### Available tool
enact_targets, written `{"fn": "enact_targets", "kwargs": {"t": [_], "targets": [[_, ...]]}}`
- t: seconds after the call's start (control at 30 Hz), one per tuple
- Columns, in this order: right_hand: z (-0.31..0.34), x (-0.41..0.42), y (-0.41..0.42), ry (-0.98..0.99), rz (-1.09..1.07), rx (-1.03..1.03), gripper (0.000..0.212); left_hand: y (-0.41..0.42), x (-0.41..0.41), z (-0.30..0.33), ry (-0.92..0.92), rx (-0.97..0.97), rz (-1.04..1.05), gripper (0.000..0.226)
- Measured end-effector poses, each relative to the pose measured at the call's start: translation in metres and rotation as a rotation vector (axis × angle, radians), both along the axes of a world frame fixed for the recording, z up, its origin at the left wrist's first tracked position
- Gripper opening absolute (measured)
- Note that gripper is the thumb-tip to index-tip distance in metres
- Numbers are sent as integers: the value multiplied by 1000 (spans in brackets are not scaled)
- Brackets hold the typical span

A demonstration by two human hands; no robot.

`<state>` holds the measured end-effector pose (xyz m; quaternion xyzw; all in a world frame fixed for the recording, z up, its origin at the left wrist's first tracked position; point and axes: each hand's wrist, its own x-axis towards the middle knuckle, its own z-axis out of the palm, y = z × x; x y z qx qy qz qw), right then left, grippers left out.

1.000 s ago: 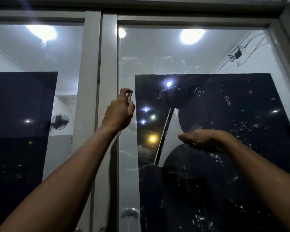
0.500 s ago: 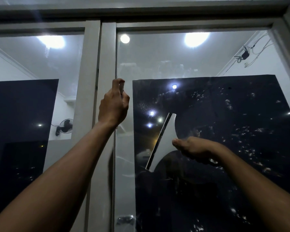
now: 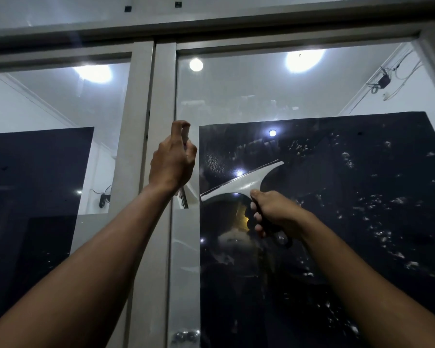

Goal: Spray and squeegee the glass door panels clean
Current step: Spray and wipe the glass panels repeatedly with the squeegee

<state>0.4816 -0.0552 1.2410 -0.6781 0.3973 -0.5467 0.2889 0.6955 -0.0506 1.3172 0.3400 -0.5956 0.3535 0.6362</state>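
Your left hand (image 3: 172,163) is gripping a small spray bottle (image 3: 183,195) before the white door frame (image 3: 146,121), your right hand (image 3: 274,213) is clasping the squeegee (image 3: 241,183) against the droplet-speckled right glass panel (image 3: 337,197), ceiling lights (image 3: 303,60) reflecting above.

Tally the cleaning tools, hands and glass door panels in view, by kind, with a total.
Squeegee: 1
Spray bottle: 1, mostly hidden in the left hand
Hands: 2, left hand, right hand
Glass door panels: 2, left panel, right panel
Total: 6
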Motion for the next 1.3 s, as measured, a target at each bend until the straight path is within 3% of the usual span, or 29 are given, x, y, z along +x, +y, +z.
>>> {"fn": "enact_targets", "kwargs": {"t": [0.2, 0.43, 0.67, 0.97, 1.17, 1.3], "targets": [[35, 21, -11, -21, -171, -150, 40, -6, 11, 8, -59, 2, -17, 36], [108, 49, -25, 7, -104, -199, 36, -20, 42, 15, -35, -2, -12, 38], [35, 45, -26, 85, -209, -128, 37, -36, 59, 11, -62, 26, -30, 39], [132, 67, -18, 38, -229, -179, 40, -38, 66, 26, -94, 31, -17, 40], [95, 48, -25, 257, -351, -183, 40, -39, 70, 28, -79, 41, -60, 39], [65, 33, -24, 168, -325, -154, 49, -35, 63, 36, -67, 34, -97, 38]]}}
